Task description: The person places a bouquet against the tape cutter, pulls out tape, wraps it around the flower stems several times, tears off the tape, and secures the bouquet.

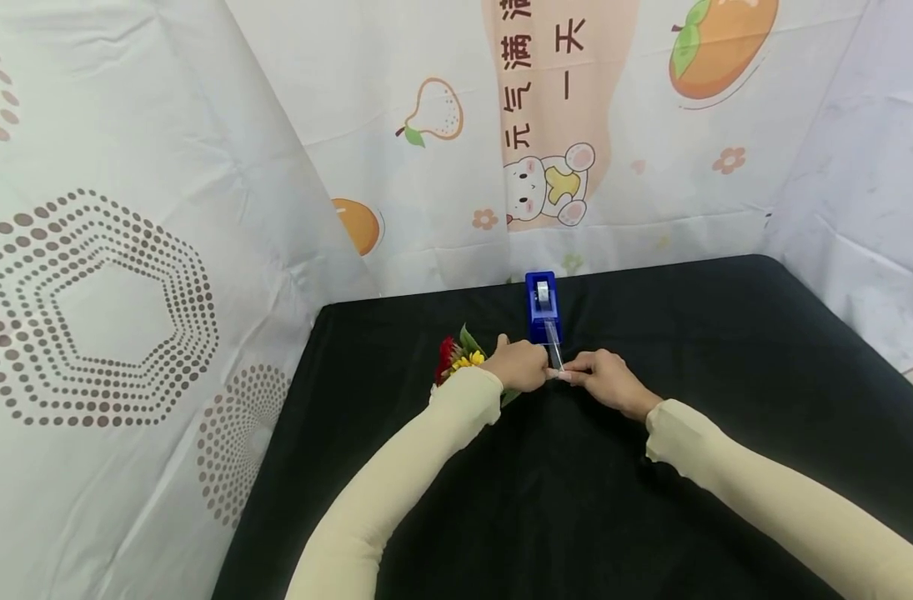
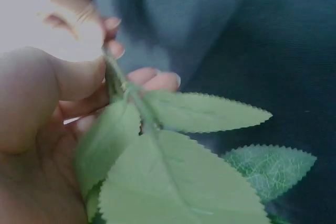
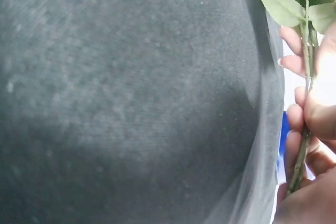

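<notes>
My left hand grips a small bunch of flowers by its green stems. Red and yellow blooms show to the left of that hand in the head view. Serrated green leaves spread below the fingers in the left wrist view. Close beside it, my right hand pinches the lower stems. A strip of clear tape runs from the blue tape dispenser down to the fingertips of both hands. Whether the tape sticks to the stems is too small to tell.
The black cloth-covered table extends on both sides of the hands. Behind it hangs a white printed curtain, close to the dispenser. Another patterned white curtain borders the left side.
</notes>
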`<state>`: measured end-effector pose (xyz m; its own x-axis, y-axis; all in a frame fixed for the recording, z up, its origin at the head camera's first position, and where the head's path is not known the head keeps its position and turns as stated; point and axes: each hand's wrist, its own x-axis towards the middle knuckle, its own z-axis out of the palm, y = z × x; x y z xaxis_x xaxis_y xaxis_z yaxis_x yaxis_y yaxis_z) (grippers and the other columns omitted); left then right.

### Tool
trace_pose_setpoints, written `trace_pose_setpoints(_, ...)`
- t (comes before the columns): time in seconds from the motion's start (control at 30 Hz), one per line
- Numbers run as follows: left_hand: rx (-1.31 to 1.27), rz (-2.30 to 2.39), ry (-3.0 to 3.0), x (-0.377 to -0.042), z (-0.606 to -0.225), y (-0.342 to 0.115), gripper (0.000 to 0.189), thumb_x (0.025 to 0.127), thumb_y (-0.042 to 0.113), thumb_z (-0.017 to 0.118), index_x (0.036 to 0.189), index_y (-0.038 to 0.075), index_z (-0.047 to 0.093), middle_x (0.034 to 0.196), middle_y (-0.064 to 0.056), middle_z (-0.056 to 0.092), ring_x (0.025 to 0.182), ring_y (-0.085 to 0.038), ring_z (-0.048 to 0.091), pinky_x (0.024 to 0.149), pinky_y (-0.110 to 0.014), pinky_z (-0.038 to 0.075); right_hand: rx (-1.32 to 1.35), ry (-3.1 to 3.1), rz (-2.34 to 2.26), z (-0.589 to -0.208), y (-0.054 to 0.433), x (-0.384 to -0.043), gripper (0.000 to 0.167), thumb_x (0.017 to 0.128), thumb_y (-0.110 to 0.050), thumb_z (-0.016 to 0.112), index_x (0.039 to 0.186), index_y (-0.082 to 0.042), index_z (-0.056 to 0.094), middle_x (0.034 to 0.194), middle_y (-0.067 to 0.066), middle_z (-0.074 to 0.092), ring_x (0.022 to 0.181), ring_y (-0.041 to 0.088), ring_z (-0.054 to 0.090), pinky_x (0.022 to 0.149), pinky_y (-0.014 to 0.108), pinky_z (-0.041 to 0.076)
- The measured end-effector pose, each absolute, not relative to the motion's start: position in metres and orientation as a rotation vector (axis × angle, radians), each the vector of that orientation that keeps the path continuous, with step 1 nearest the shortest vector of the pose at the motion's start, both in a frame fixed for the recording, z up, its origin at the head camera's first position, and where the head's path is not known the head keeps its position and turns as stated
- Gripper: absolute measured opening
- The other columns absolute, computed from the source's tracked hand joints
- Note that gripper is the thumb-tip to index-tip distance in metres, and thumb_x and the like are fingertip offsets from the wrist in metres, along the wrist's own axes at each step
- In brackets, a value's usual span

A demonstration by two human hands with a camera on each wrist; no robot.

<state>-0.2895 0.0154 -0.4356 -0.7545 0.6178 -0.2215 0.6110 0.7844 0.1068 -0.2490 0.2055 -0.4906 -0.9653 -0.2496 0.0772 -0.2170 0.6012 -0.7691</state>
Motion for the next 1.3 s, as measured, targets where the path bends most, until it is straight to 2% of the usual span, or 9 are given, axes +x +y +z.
trace_pose_setpoints(0.13, 0.863, 0.246, 2.620, -0.298, -0.431, 0.013, 0.036, 0.108, 0.032, 0.055, 0.083, 0.013, 0.073, 0.070, 0.004, 0.068, 0.073, -0.011, 0.060, 0.088, -0.040, 0.030, -0.432, 2.849, -1.337, -0.494, 0.202, -0.247, 0.019, 0.101, -0.017, 0.068, 0.113, -0.008, 0.080, 0.090, 0.000, 0.071, 0.073, 0.018, 0.056, 0.070, 0.032, 0.045)
trace_pose_setpoints(0.3, 0.832, 0.302, 2.598, -0.301, -0.430, 0.014, 0.032, 0.106, 0.033, 0.058, 0.087, 0.017, 0.078, 0.070, 0.007, 0.071, 0.077, -0.007, 0.061, 0.089, -0.038, 0.031, -0.446, 2.907, -1.329, -0.496, 0.201, -0.246, 0.019, 0.099, -0.016, 0.070, 0.113, -0.008, 0.080, 0.093, -0.003, 0.071, 0.074, 0.016, 0.056, 0.072, 0.031, 0.045)
trace_pose_setpoints(0.43, 0.921, 0.170, 2.721, -0.298, -0.432, 0.017, 0.030, 0.104, 0.030, 0.063, 0.079, 0.019, 0.077, 0.067, 0.008, 0.066, 0.076, -0.010, 0.058, 0.084, -0.037, 0.031, -0.446, 2.902, -1.323, -0.494, 0.199, -0.244, 0.021, 0.100, -0.017, 0.069, 0.115, -0.007, 0.079, 0.098, 0.001, 0.073, 0.077, 0.015, 0.058, 0.073, 0.032, 0.045)
trace_pose_setpoints(0.57, 1.043, -0.086, 2.862, -0.294, -0.437, 0.019, 0.027, 0.103, 0.030, 0.063, 0.079, 0.022, 0.072, 0.076, 0.008, 0.063, 0.080, -0.014, 0.052, 0.079, -0.034, 0.030, -0.470, 2.888, -1.252, -0.490, 0.199, -0.244, 0.026, 0.103, -0.017, 0.065, 0.122, -0.004, 0.076, 0.100, 0.006, 0.073, 0.077, 0.017, 0.059, 0.074, 0.036, 0.044)
trace_pose_setpoints(0.7, 1.154, -0.275, 2.960, -0.288, -0.444, 0.020, 0.021, 0.102, 0.034, 0.064, 0.085, 0.024, 0.071, 0.086, 0.008, 0.067, 0.084, -0.015, 0.049, 0.077, -0.033, 0.029, -0.488, 2.887, -1.161, -0.487, 0.199, -0.245, 0.029, 0.107, -0.020, 0.057, 0.125, -0.004, 0.074, 0.096, 0.006, 0.073, 0.078, 0.017, 0.062, 0.076, 0.039, 0.045)
trace_pose_setpoints(0.9, 1.312, -0.414, 3.059, -0.280, -0.452, 0.017, 0.015, 0.096, 0.031, 0.071, 0.082, 0.026, 0.074, 0.082, 0.009, 0.071, 0.086, -0.014, 0.046, 0.077, -0.032, 0.029, -0.575, 2.941, -0.999, -0.489, 0.200, -0.249, 0.026, 0.108, -0.022, 0.055, 0.112, -0.008, 0.076, 0.083, -0.001, 0.069, 0.077, 0.014, 0.061, 0.076, 0.042, 0.040)
trace_pose_setpoints(1.07, 1.389, -0.483, 3.124, -0.276, -0.457, 0.016, 0.019, 0.093, 0.029, 0.072, 0.075, 0.027, 0.073, 0.077, 0.009, 0.071, 0.086, -0.015, 0.045, 0.077, -0.032, 0.029, -0.548, 2.920, -1.069, -0.489, 0.202, -0.252, 0.023, 0.105, -0.023, 0.060, 0.102, -0.010, 0.078, 0.082, -0.003, 0.071, 0.076, 0.015, 0.062, 0.075, 0.038, 0.043)
trace_pose_setpoints(1.17, 1.367, -0.455, 3.129, -0.276, -0.459, 0.015, 0.018, 0.093, 0.028, 0.072, 0.075, 0.026, 0.072, 0.077, 0.009, 0.071, 0.086, -0.015, 0.047, 0.077, -0.032, 0.031, -0.571, 2.962, -1.088, -0.489, 0.204, -0.252, 0.019, 0.102, -0.020, 0.065, 0.103, -0.009, 0.080, 0.082, -0.003, 0.072, 0.077, 0.016, 0.064, 0.074, 0.037, 0.044)
trace_pose_setpoints(1.3, 1.212, -0.216, 3.034, -0.281, -0.459, 0.016, 0.021, 0.097, 0.026, 0.068, 0.076, 0.025, 0.071, 0.077, 0.010, 0.068, 0.084, -0.015, 0.047, 0.077, -0.032, 0.031, -0.657, 3.071, -1.024, -0.491, 0.206, -0.252, 0.014, 0.098, -0.017, 0.070, 0.102, -0.011, 0.081, 0.081, -0.005, 0.071, 0.075, 0.016, 0.063, 0.070, 0.037, 0.036)
